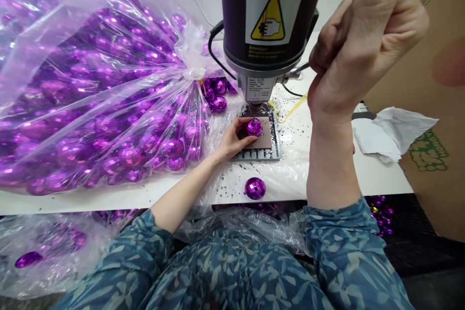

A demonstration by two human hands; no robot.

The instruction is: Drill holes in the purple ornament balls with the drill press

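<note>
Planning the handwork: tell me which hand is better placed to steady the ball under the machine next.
The left hand, likely: it curls around the purple ball, while the right hand is raised, closed, beside the machine.

The ball (pixel 255 128) is shiny purple, round and covered in mirror-like facets. It rests on a brown board (pixel 265 139), directly below the drill's chuck (pixel 255 106); whether the bit has entered it is too small to tell. Toward twelve o'clock from the ball, the drill press (pixel 271 58) stands upright, its dark motor housing bearing a yellow warning triangle. Its metal lever (pixel 303 67) juts out around one o'clock. Dark specks dot its slotted base (pixel 261 155).
</note>
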